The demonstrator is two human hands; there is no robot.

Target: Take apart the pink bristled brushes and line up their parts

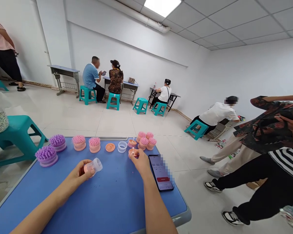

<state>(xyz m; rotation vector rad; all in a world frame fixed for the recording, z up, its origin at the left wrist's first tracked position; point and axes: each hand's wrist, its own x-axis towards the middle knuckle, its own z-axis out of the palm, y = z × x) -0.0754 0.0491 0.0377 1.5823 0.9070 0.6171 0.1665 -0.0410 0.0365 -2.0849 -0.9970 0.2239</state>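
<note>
My left hand [81, 173] is closed around a small pink-and-clear cup-shaped part [97, 165], held tilted above the blue table [104, 198]. At the far right of the table, my right hand [139, 159] pinches a small orange brush part [132, 152] with a white stem. Just behind it lies another pink-bristled orange part [132, 142] with a stem. A clear ring [122, 147] and a flat orange disc [110, 147] lie between my hands, toward the back edge.
Two purple bristle brushes [47, 156] and two pink ones [94, 145] stand along the back left. Several pink brushes [144, 142] cluster at the back right. A phone [160, 172] showing a timer lies by the right edge. People stand close on the right; a teal stool [19, 136] is at left.
</note>
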